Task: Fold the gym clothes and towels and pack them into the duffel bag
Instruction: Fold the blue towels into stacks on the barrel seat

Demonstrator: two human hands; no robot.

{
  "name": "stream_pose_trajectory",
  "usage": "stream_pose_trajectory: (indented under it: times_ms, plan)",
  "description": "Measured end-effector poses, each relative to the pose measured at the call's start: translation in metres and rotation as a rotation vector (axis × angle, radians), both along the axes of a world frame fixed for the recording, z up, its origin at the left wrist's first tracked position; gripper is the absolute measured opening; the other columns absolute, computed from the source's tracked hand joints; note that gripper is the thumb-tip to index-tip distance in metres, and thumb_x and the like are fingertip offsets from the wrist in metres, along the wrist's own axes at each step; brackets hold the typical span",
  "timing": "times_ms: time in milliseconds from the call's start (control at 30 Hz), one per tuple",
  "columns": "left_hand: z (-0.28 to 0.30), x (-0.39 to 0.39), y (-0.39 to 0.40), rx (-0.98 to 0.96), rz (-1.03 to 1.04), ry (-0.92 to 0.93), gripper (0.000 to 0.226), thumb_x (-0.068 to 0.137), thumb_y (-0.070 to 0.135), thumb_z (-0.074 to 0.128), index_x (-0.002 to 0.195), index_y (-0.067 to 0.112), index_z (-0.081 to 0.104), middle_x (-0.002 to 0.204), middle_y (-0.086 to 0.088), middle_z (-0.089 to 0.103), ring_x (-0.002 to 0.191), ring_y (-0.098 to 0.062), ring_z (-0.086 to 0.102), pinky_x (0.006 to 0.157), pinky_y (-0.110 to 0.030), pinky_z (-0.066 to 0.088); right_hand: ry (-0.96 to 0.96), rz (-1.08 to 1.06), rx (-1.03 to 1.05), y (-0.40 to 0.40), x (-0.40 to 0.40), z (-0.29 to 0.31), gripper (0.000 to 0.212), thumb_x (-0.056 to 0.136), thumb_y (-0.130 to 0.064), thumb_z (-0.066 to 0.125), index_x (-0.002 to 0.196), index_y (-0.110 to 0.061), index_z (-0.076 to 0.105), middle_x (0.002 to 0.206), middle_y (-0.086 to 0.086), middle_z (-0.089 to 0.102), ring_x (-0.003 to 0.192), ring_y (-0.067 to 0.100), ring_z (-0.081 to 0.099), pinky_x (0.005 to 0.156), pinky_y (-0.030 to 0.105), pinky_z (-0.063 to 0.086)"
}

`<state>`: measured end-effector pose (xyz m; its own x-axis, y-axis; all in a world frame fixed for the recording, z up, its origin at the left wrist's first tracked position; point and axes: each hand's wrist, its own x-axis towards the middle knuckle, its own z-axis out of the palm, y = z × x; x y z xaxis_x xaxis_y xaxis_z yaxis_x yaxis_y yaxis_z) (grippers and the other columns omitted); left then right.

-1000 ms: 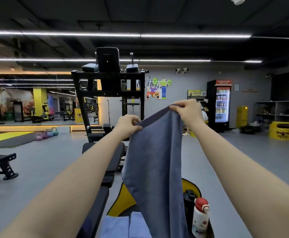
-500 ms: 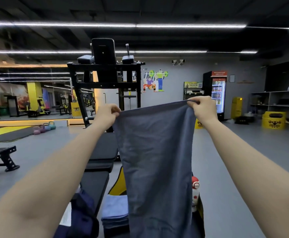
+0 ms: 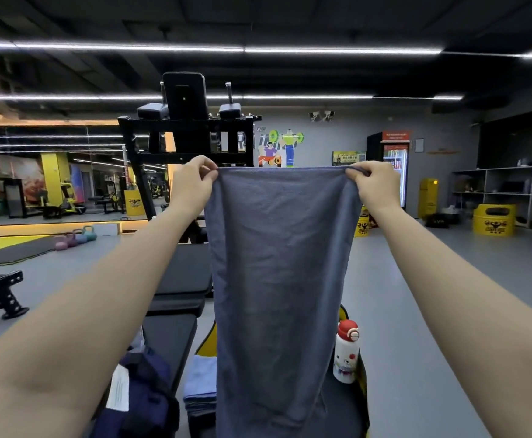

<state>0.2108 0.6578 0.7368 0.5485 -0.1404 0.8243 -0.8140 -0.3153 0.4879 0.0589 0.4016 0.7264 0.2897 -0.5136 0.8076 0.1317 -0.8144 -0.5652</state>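
1. Left hand (image 3: 192,181) and right hand (image 3: 372,184) raised at arm's length, each pinching a top corner of a grey-blue terry towel (image 3: 277,279).
2. Towel stretched wide, hanging straight down.
3. Below, partly hidden: black-and-yellow duffel bag (image 3: 361,374), possibly open, holding folded pale-blue cloths (image 3: 199,384) and a white red-capped bottle (image 3: 346,352).

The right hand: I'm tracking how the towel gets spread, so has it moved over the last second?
Yes. The right hand has moved rightward, away from the black rack to before the drinks fridge, pulling the grey towel wide.
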Motion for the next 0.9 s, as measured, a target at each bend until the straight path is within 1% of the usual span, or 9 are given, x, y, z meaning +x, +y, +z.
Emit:
stream_pose_trajectory:
  times_ms: [133, 233, 333, 367, 433, 500, 600, 700, 900]
  plan:
    - [-0.01, 0.01, -0.004, 0.034, -0.021, 0.048, 0.011, 0.093, 0.009, 0.056, 0.1, 0.006, 0.065, 0.072, 0.007, 0.052, 0.072, -0.012, 0.049, 0.057, -0.006, 0.038, 0.07, 0.002, 0.021, -0.01, 0.009, -0.012, 0.021, 0.091, -0.014, 0.061, 0.105, -0.004, 0.072, 0.102, 0.011, 0.07, 0.098, 0.023, 0.061, 0.077, 0.021, 0.037]
    - [-0.028, 0.02, -0.009, 0.109, 0.012, 0.084, 0.015, 0.094, 0.011, 0.056, 0.102, 0.005, 0.067, 0.079, 0.0, 0.056, 0.077, -0.014, 0.049, 0.056, -0.017, 0.037, 0.148, 0.018, 0.063, -0.017, 0.019, -0.029, 0.021, 0.092, -0.014, 0.061, 0.108, -0.004, 0.072, 0.106, 0.011, 0.07, 0.104, 0.024, 0.06, 0.08, 0.023, 0.038]
    - [-0.05, 0.035, -0.015, 0.176, 0.03, 0.147, 0.018, 0.093, 0.012, 0.057, 0.105, 0.005, 0.068, 0.089, -0.006, 0.058, 0.083, -0.015, 0.05, 0.052, -0.011, 0.036, 0.222, 0.009, 0.094, -0.021, 0.033, -0.052, 0.022, 0.092, -0.014, 0.062, 0.108, -0.004, 0.071, 0.108, 0.013, 0.069, 0.106, 0.026, 0.059, 0.076, 0.022, 0.035]
    - [-0.057, 0.04, -0.017, 0.199, 0.036, 0.171, 0.018, 0.093, 0.011, 0.057, 0.106, 0.005, 0.068, 0.092, -0.008, 0.061, 0.084, -0.014, 0.05, 0.055, -0.013, 0.036, 0.241, -0.003, 0.102, -0.022, 0.039, -0.06, 0.022, 0.091, -0.015, 0.062, 0.108, -0.004, 0.072, 0.108, 0.014, 0.07, 0.106, 0.026, 0.059, 0.075, 0.022, 0.035]
    - [-0.073, 0.051, -0.021, 0.234, 0.045, 0.209, 0.018, 0.092, 0.01, 0.059, 0.105, 0.006, 0.069, 0.101, -0.011, 0.066, 0.088, -0.013, 0.05, 0.068, -0.016, 0.035, 0.279, -0.014, 0.13, -0.025, 0.049, -0.076, 0.022, 0.091, -0.016, 0.063, 0.107, -0.005, 0.072, 0.108, 0.014, 0.07, 0.105, 0.026, 0.059, 0.074, 0.021, 0.035]
    - [-0.088, 0.061, -0.025, 0.256, 0.043, 0.252, 0.017, 0.091, 0.008, 0.059, 0.104, 0.006, 0.07, 0.105, -0.011, 0.067, 0.091, -0.014, 0.053, 0.074, -0.017, 0.034, 0.313, -0.007, 0.159, -0.029, 0.06, -0.093, 0.02, 0.091, -0.016, 0.063, 0.105, -0.005, 0.073, 0.106, 0.014, 0.07, 0.104, 0.026, 0.06, 0.075, 0.022, 0.036]
    - [-0.11, 0.08, -0.031, 0.282, 0.053, 0.319, 0.017, 0.092, 0.008, 0.059, 0.104, 0.007, 0.07, 0.105, -0.01, 0.067, 0.093, -0.015, 0.054, 0.078, -0.021, 0.038, 0.349, 0.018, 0.217, -0.034, 0.079, -0.117, 0.021, 0.09, -0.014, 0.064, 0.106, -0.004, 0.072, 0.109, 0.014, 0.07, 0.107, 0.027, 0.06, 0.083, 0.026, 0.041]
    - [-0.128, 0.098, -0.039, 0.255, 0.046, 0.405, 0.015, 0.092, 0.008, 0.059, 0.102, 0.009, 0.07, 0.104, -0.009, 0.066, 0.098, -0.019, 0.057, 0.079, -0.024, 0.041, 0.39, 0.003, 0.239, -0.039, 0.097, -0.136, 0.022, 0.091, -0.015, 0.063, 0.108, -0.004, 0.071, 0.111, 0.014, 0.069, 0.107, 0.028, 0.061, 0.087, 0.028, 0.043]
    - [-0.168, 0.124, -0.046, 0.243, 0.062, 0.5, 0.015, 0.091, 0.007, 0.058, 0.096, 0.011, 0.072, 0.102, -0.007, 0.068, 0.089, -0.015, 0.055, 0.076, -0.024, 0.041, 0.469, 0.017, 0.253, -0.045, 0.126, -0.171, 0.024, 0.091, -0.017, 0.063, 0.108, -0.003, 0.071, 0.111, 0.015, 0.069, 0.108, 0.03, 0.06, 0.091, 0.035, 0.045]
